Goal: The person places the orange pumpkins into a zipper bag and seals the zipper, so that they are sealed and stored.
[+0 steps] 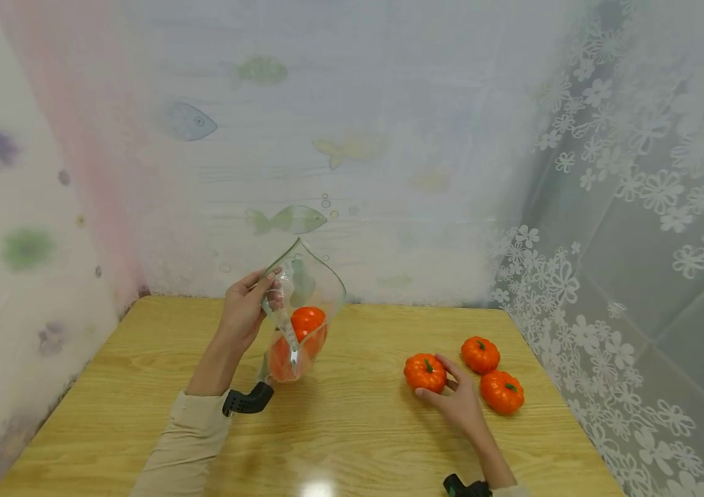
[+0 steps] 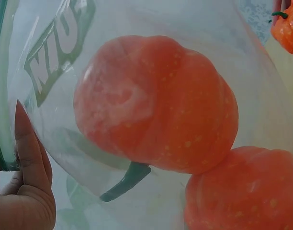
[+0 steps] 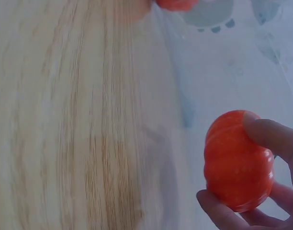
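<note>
My left hand (image 1: 245, 307) grips the side of a clear zip bag (image 1: 330, 276), whose mouth gapes open. Orange toy pumpkins (image 1: 308, 319) with green stems lie inside it. Up close in the left wrist view, one pumpkin (image 2: 156, 105) presses against the film, a second pumpkin (image 2: 244, 191) below it, and my left fingers (image 2: 29, 153) pinch by the green zip strip. To the right, my right hand (image 1: 460, 400) holds another small pumpkin (image 1: 424, 373) between thumb and fingers. The right wrist view shows that pumpkin (image 3: 237, 163) with fingers on opposite sides.
Two more pumpkins, one farther back (image 1: 480, 355) and one nearer (image 1: 502, 392), sit on the wooden table (image 1: 352, 442) just right of my right hand. Behind the table hangs a fish-printed curtain (image 1: 402, 262), with a flower-patterned sheet (image 1: 638, 310) along the right side.
</note>
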Demonstrator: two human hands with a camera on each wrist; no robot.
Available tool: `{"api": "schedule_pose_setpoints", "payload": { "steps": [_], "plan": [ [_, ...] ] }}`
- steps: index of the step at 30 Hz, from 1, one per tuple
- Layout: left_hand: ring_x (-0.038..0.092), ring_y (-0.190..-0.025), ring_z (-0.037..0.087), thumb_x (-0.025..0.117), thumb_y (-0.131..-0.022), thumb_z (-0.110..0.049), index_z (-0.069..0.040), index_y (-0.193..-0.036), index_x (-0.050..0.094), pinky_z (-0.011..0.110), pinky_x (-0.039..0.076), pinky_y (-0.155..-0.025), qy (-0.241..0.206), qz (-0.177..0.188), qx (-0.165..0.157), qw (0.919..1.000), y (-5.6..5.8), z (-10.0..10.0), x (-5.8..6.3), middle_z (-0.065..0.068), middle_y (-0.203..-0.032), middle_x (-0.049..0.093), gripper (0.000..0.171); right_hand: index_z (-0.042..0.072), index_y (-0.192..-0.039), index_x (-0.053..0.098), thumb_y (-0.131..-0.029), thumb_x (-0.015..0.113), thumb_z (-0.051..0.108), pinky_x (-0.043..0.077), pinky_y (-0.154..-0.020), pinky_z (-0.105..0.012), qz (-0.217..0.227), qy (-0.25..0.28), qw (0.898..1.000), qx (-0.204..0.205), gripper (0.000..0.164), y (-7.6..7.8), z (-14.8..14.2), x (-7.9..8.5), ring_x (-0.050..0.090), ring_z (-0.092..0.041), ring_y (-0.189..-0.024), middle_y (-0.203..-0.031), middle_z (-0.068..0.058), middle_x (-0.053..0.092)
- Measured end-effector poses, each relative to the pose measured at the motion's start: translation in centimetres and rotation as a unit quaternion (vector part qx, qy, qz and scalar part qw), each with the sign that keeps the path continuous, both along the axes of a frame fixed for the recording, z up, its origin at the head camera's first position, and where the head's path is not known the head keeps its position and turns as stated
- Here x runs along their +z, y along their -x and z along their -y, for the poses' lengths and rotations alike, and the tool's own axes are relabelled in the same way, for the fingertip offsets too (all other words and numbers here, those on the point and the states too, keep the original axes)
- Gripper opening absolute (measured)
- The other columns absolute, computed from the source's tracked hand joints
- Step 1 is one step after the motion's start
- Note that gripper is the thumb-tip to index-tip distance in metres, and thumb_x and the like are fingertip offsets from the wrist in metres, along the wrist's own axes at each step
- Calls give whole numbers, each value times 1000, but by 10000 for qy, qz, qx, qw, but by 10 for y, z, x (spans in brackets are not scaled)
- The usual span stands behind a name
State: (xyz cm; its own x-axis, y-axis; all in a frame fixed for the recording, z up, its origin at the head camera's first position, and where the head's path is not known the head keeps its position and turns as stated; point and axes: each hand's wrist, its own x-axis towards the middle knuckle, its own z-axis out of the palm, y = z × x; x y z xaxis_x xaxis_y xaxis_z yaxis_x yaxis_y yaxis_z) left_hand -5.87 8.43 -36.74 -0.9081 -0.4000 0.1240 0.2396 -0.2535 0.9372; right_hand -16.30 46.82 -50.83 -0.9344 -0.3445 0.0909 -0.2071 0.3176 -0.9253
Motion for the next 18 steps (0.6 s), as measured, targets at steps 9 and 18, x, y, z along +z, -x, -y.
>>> {"api": "schedule_pose_setpoints", "payload": {
  "steps": [9,18],
  "plan": [
    [59,-64,5,50,-109,-18,7,-126,58,16,57,-61,146,-133,43,9998,-8,-11,0,-6,-77,63,31,8,-149,51,-78,87,1,61,-86,-30,-159,844,9960,257,79,-13,5,-2,52,-42,-131,-156,-16,42],
    [58,-63,5,50,-109,-17,10,-127,56,15,55,-60,107,-67,138,9998,-8,-17,-1,-5,-74,62,33,8,-149,50,-78,87,0,62,-84,-30,-119,1191,9916,483,80,-23,14,0,57,-17,-121,-154,-16,45]
  ]
}}
